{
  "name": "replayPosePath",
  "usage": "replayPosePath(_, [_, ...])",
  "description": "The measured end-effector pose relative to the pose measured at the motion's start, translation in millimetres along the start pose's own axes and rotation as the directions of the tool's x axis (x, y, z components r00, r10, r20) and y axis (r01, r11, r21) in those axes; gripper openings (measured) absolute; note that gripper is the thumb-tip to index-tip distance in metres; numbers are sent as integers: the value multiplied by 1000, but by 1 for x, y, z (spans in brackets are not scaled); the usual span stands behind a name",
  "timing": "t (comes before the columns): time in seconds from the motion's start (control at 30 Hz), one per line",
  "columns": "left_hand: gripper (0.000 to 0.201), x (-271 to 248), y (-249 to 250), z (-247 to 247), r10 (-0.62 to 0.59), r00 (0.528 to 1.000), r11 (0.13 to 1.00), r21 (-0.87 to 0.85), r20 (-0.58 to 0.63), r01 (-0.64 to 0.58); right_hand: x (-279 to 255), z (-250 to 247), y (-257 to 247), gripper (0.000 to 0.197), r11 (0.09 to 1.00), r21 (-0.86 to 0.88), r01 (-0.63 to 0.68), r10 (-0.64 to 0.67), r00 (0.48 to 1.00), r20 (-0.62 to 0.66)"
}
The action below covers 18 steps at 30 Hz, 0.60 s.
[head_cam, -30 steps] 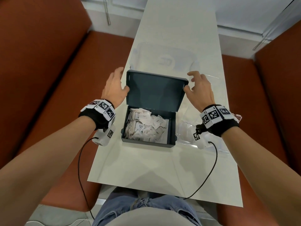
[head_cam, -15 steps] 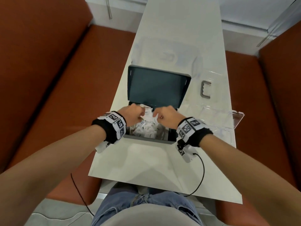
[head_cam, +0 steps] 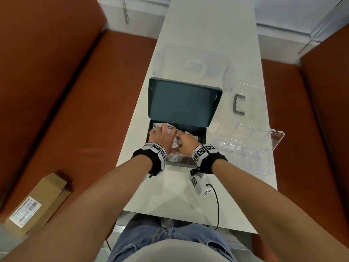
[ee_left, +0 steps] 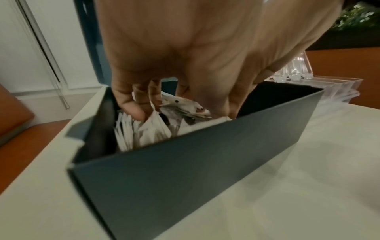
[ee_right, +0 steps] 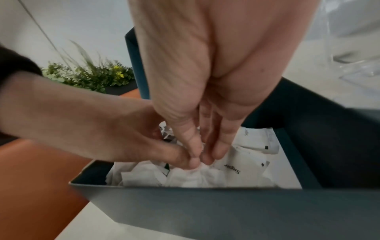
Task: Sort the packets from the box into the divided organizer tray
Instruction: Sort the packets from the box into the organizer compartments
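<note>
Inside matte box (head_cam: 200,135), hands (head_cam: 170,138) – seemingly pinching – crinkled paper packets (ee_right: 236,172)

White table (head_cam: 188,195) between rust-orange benches (head_cam: 56,91)

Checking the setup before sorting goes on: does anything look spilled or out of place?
Nothing spilled. The packets lie in a loose jumble inside the box, both hands reaching in; the clear organizer tray sits beside it.

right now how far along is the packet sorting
Barely started. Done: the box stands with its lid up, and the clear organizer tray lies open to its right, with no packets visible in it. In hand: the left hand and right hand are both down among the packets, fingers closing on some. Left: nearly all the sorting.
</note>
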<state>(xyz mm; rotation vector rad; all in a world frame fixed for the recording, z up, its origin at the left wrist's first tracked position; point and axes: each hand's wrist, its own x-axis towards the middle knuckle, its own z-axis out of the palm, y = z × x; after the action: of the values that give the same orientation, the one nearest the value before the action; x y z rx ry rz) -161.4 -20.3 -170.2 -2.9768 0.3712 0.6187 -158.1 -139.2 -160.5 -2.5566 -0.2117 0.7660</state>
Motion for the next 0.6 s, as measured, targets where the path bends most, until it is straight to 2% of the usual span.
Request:
replayPosePath(0.1, [60, -2, 3, -1, 15, 1000, 998, -55, -14, -15, -2, -1, 4, 45, 1000, -5, -19, 18, 998, -68])
replayPosePath(0.17, [51, -2, 1, -2, 39, 999, 997, -62, -19, -40, -4, -3, 7, 44, 999, 35, -22, 25, 996, -85])
replayPosePath(0.33, [44, 2, -7, -9, 111, 994, 993, -34, -10, -111, -9, -12, 13, 46, 995, 97, -24, 32, 996, -84])
replayPosePath(0.6, [40, 4, -22, -13, 157, 988, 966, -206, -3, -154, -16, -22, 21, 31, 972, 234, -31, 52, 995, -83])
